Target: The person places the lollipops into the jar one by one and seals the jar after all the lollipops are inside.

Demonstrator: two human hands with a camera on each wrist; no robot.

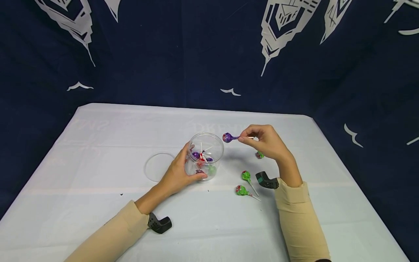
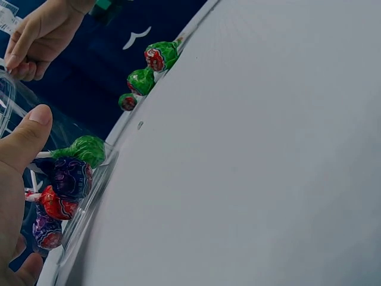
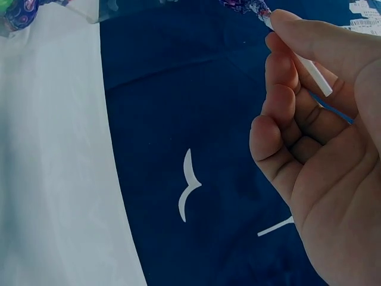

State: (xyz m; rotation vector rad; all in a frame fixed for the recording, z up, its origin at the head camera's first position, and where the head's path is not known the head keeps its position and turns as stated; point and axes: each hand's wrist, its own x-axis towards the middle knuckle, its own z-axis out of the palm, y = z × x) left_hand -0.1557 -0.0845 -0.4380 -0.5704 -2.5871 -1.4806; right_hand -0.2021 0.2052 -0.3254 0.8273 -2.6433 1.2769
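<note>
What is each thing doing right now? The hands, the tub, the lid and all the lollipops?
left hand: grips the clear tub's side.
right hand: pinches the purple lollipop's stick.
clear tub: upright, lid off, lollipops inside.
lid: flat on the table, beside the tub.
purple lollipop: held in the air by the tub's rim.
three green lollipops: lying loose on the table.

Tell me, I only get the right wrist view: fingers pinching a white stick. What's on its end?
Observer: A purple lollipop, held by the right hand just right of a clear jar.
Operator: Is anyone holding that jar?
Observer: Yes, the left hand grips its side.
Operator: Anything inside?
Observer: Several wrapped lollipops, purple, red and green.
Operator: Any others left out?
Observer: Three green lollipops lie on the table.
</note>
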